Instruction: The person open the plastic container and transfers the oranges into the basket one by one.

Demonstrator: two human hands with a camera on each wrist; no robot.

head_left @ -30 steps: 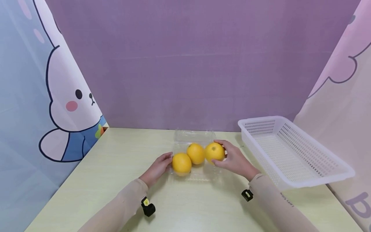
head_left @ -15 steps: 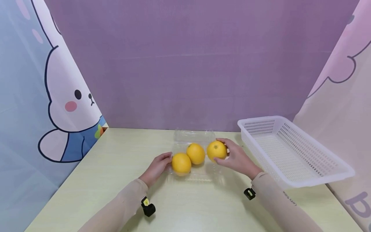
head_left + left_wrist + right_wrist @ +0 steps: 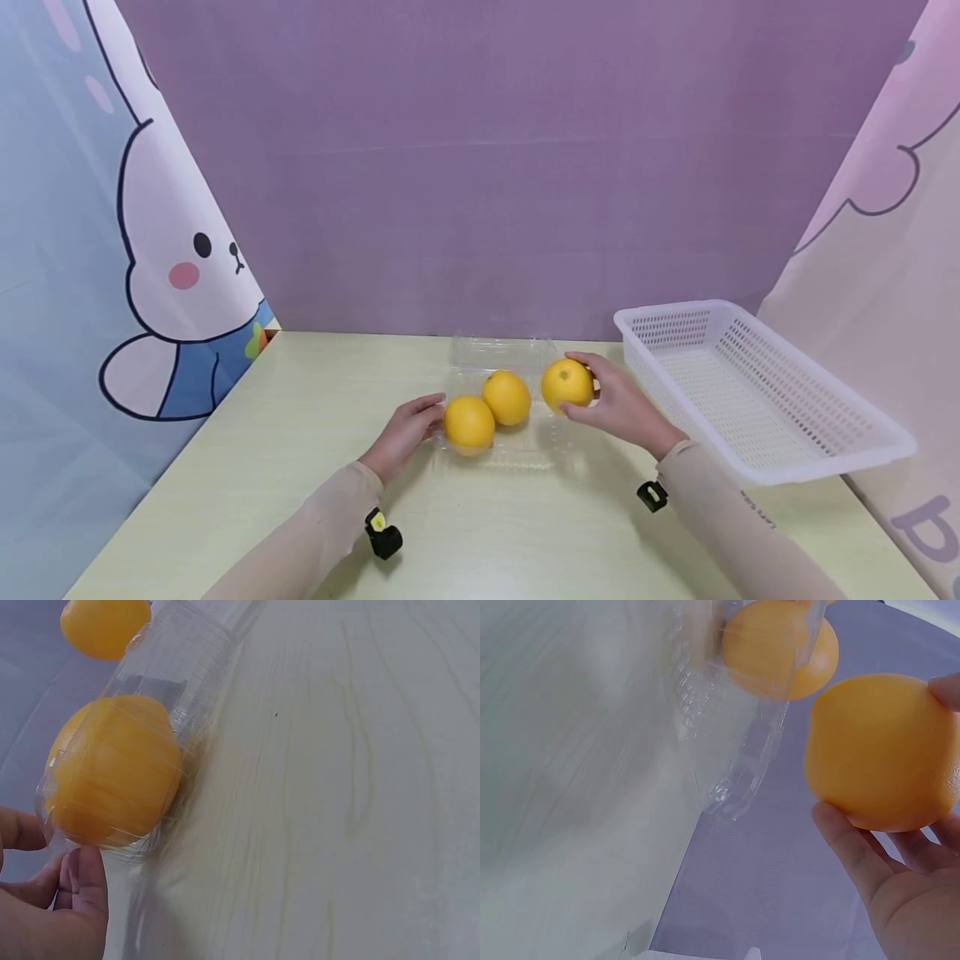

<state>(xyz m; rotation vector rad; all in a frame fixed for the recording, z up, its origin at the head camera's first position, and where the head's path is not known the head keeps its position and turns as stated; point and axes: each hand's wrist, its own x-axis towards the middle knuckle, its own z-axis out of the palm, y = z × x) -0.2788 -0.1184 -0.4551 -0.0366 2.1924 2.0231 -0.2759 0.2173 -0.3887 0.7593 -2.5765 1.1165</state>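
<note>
My right hand (image 3: 628, 410) grips an orange (image 3: 567, 385) between thumb and fingers, above the right end of a clear plastic clamshell box (image 3: 501, 354). In the right wrist view this held orange (image 3: 885, 754) is apart from the box wall (image 3: 727, 787). Two more oranges lie inside the box, one at the front left (image 3: 470, 427) and one behind it (image 3: 506, 397). My left hand (image 3: 403, 437) pinches the box's left edge, with its fingertips (image 3: 91, 862) right under the rim beside the front-left orange (image 3: 112, 772). The box lid stands open toward the back.
A white perforated plastic basket (image 3: 817, 473) stands on the right of the pale wooden table (image 3: 510, 533). A purple cloth backdrop (image 3: 480, 167) rises behind the table, with printed cloths at both sides.
My right hand has lifted its orange and carried it slightly right, away from the other two. The left hand stays at the box's left edge.
</note>
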